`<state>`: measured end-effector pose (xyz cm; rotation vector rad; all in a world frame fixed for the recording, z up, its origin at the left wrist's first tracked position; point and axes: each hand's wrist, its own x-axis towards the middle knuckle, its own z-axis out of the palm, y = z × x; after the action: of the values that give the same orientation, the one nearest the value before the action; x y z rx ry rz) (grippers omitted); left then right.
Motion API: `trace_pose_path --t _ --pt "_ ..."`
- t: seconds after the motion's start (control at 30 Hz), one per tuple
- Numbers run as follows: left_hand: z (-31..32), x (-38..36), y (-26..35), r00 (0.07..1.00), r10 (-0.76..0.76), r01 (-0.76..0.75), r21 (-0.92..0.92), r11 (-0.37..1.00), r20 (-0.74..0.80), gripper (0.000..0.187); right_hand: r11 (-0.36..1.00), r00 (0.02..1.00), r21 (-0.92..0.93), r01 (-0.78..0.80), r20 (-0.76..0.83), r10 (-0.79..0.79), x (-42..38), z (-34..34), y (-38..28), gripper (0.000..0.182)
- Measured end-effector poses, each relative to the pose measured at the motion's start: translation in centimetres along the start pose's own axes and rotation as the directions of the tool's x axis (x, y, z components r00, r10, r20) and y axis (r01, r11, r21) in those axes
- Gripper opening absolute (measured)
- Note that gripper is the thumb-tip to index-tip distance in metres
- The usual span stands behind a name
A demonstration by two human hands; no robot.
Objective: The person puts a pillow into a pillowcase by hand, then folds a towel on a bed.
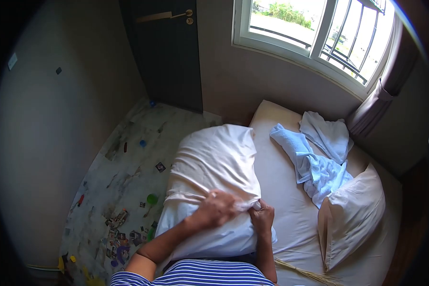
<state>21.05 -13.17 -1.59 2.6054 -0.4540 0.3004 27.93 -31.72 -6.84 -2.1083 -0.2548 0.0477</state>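
A white pillow [214, 237] lies in front of me, its near half bare. The cream pillowcase [214, 157] covers its far half in wrinkles, with the open edge bunched across the middle. My left hand [218, 208], a little blurred, is closed at this bunched edge, its fingers curled by the cloth. At the right corner of the same edge, my right hand [262, 217] pinches the gathered fabric. Both hands are close together, and parts of their fingers are hidden by the cloth.
The pillow rests at the left side of a bed [288, 219]. Another pillow [355, 217], a light blue cloth [314, 164], a white towel [326, 133] and a straw bundle [305, 272] lie on it. Small toys and cards [121, 238] litter the floor at left.
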Motion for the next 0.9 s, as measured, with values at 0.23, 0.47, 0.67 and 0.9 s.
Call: trace_pose_path --t 0.23,0.47,0.67,0.9 --pt "1.4 -7.3 -11.6 0.703 -0.699 0.711 0.152 0.686 -0.135 0.072 0.989 0.988 -0.068 -0.129 0.076 0.134 0.2 -0.3 3.8 0.041" --pt "0.5 -14.8 -14.9 0.645 -0.747 0.731 -0.415 0.542 0.162 0.07 0.978 0.988 0.139 -0.153 0.041 0.149 0.9 0.8 6.0 0.037" --pt "1.2 -16.2 -14.8 0.707 -0.707 0.506 -0.696 0.51 -0.005 0.02 0.971 0.982 0.236 0.034 -0.19 0.012 0.5 2.5 2.7 0.04" --pt "-8.8 -11.1 -11.7 0.712 -0.685 0.401 -0.712 0.576 -0.153 0.007 0.887 0.741 0.033 0.46 -0.564 -0.363 -0.6 1.9 -2.6 0.025"
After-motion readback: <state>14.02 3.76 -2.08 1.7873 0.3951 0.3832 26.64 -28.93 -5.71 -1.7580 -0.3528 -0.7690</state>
